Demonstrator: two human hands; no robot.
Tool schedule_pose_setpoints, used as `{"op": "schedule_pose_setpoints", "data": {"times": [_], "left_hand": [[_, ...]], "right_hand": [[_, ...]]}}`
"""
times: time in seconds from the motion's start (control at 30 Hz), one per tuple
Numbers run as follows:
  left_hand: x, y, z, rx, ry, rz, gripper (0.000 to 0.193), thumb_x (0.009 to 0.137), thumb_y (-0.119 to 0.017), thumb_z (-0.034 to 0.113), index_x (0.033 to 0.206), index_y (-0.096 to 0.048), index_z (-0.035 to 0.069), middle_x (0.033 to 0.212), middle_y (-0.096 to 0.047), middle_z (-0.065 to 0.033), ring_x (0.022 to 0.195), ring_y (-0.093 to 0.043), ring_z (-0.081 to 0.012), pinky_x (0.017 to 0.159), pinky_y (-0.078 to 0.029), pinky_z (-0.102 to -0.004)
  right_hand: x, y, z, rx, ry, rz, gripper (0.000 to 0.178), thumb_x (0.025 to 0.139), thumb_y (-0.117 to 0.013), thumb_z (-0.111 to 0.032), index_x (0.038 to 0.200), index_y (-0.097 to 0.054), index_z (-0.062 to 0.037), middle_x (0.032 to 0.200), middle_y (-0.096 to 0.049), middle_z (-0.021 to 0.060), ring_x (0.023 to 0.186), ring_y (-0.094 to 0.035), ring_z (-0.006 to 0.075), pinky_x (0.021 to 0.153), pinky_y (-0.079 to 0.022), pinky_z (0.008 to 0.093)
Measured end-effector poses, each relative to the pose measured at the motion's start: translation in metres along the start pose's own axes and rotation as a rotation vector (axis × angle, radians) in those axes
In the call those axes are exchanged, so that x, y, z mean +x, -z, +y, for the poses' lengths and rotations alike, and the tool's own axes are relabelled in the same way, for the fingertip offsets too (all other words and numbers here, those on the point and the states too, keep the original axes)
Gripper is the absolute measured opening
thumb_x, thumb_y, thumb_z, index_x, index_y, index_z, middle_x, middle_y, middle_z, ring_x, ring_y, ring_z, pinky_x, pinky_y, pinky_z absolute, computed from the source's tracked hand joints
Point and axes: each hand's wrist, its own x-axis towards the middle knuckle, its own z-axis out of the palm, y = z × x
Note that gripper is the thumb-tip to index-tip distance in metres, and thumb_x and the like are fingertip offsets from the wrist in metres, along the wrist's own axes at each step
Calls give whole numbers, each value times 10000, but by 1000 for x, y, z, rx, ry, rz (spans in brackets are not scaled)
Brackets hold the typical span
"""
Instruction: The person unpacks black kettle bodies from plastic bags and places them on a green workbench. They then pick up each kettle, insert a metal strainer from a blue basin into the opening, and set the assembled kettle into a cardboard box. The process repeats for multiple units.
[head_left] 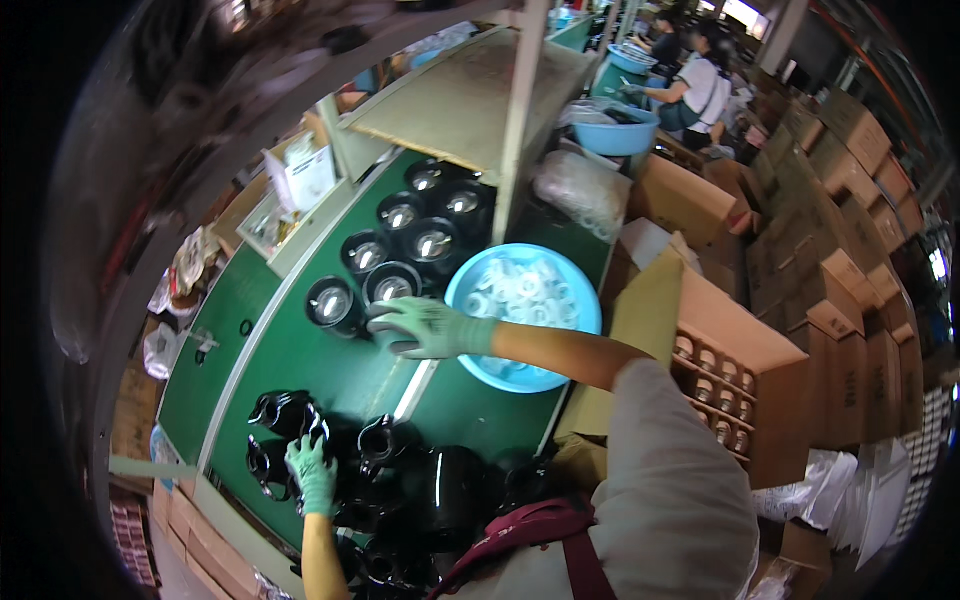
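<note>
By the right fingers (384, 324), a black container (392, 284); shiny inside

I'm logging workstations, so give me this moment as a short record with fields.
Left hand: green-gloved, at glossy black handled vessels; grip unclear
Right hand: green-gloved, close to round black containers with shiny centres
Surface: green worktop
Basin: round light-blue plastic, holding translucent white rings
Box: open brown cardboard, items in rows

On the desk (300, 375), handled vessels (445, 490) sit in front, cups (432, 243) behind; a basin (593, 312) holding rings (525, 290) lies right of the cups, an open carton (785, 430) farther right.
</note>
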Motion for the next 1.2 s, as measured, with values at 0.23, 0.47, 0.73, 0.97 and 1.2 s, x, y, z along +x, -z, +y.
{"op": "schedule_pose_setpoints", "data": {"times": [0.23, 0.47, 0.73, 0.97, 1.2], "left_hand": [[-2, 15, -2, 180, 30, -264, 552, 701, -805, 197, 1224, -648, 115, 1204, -565, -140, 1143, -517, -350, 987, -418, -497], [81, 35, 199, -312, -347, 30, 334, 908, -654, 124, 1232, -649, 42, 1200, -635, -172, 1097, -615, -362, 941, -489, -425], [147, -110, 373, -207, -515, -336, 354, 900, -676, 313, 1189, -683, 108, 1163, -650, -177, 1082, -624, -378, 943, -490, -456], [152, -196, 419, -399, -371, -249, 488, 900, -659, 377, 1284, -573, 89, 1224, -604, -209, 1137, -575, -412, 963, -457, -511], [165, -198, 467, -413, -150, -335, 342, 797, -796, 206, 1066, -633, 70, 1256, -620, -212, 1217, -567, -361, 995, -444, -447]], "right_hand": [[-392, 137, -24, -296, -585, 1118, 459, 901, -672, -89, 1345, -556, -59, 1229, -638, 101, 1027, -636, 209, 887, -517, 345], [-727, 17, -130, -628, -2007, 700, 505, 852, -704, -366, 1190, -607, -3, 1149, -642, 239, 1099, -598, 413, 929, -492, 481], [-832, -70, -210, -658, -1933, 553, 583, 857, -721, -293, 1374, -563, -77, 1218, -638, 223, 1135, -596, 391, 979, -484, 481], [-825, -31, -169, -708, -1708, 282, 709, 824, -758, -259, 1427, -471, -19, 1403, -519, 220, 1261, -497, 426, 1068, -395, 517], [-744, 37, -118, -122, -2262, -312, 1114, 795, -663, -700, 1575, -220, -39, 1653, -156, 199, 1452, -276, 446, 1167, -272, 560]]}}
